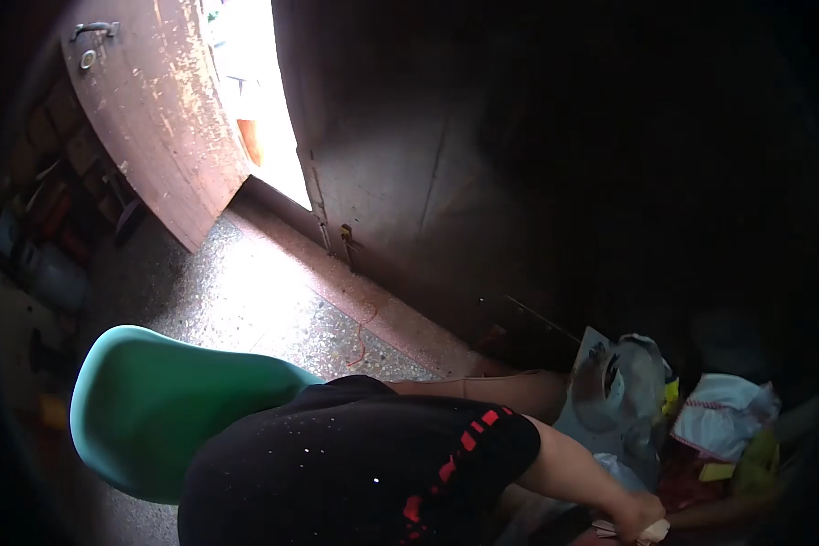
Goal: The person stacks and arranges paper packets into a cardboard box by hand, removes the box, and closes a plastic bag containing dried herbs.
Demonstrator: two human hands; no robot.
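Note:
At the lower right edge, my left hand [635, 517] reaches out from a black short sleeve with red marks [455, 460]. Its fingers are closed around a small pale bundle [654, 531], with thin light pieces showing beside the hand. The exact kind of bundle is unclear, as the frame edge cuts it off. Beyond the forearm lie crumpled plastic bags [621, 387]. My right hand is outside the view.
A green chair back [168, 409] stands behind the sleeve. A worn wooden door leaf [159, 100] is ajar, letting bright light onto the speckled floor [255, 291]. A white bag with red trim [726, 414] lies right; dark clutter [55, 264] fills the far left.

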